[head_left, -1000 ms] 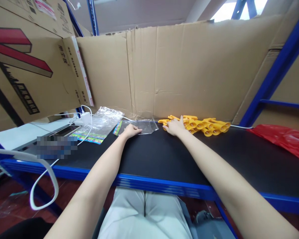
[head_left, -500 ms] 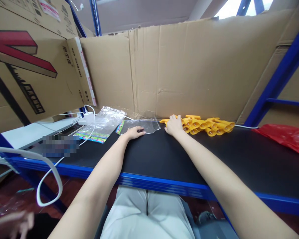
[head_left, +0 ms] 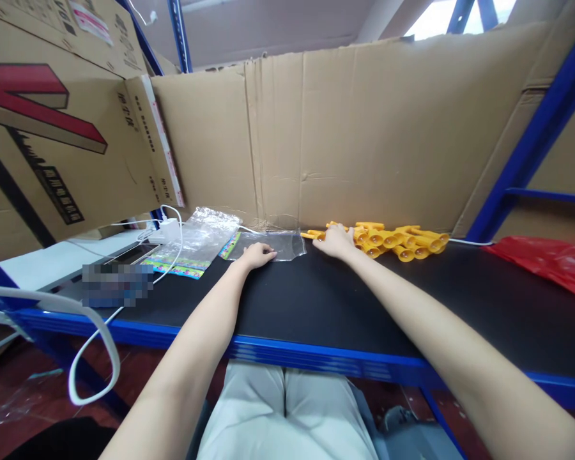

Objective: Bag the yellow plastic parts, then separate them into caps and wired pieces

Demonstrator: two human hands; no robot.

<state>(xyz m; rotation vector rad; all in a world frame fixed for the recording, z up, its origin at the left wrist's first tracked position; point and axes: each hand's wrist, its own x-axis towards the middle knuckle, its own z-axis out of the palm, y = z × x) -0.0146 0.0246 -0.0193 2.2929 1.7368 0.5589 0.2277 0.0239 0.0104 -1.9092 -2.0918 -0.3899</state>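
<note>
Bkgd carton: Chinese print. L hand on bag, R hand on yellow pcs; grips unclear.

Pale grey trousers are worn — the forearms bare.

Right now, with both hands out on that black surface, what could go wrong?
Perhaps three things. The yellow pieces lie heaped, with the right hand at one end, so a nudge might set some rolling. The clear bag by the left hand looks thin and might slip or crease. And a white cable loops down past the blue front edge, where something could snag it.
</note>
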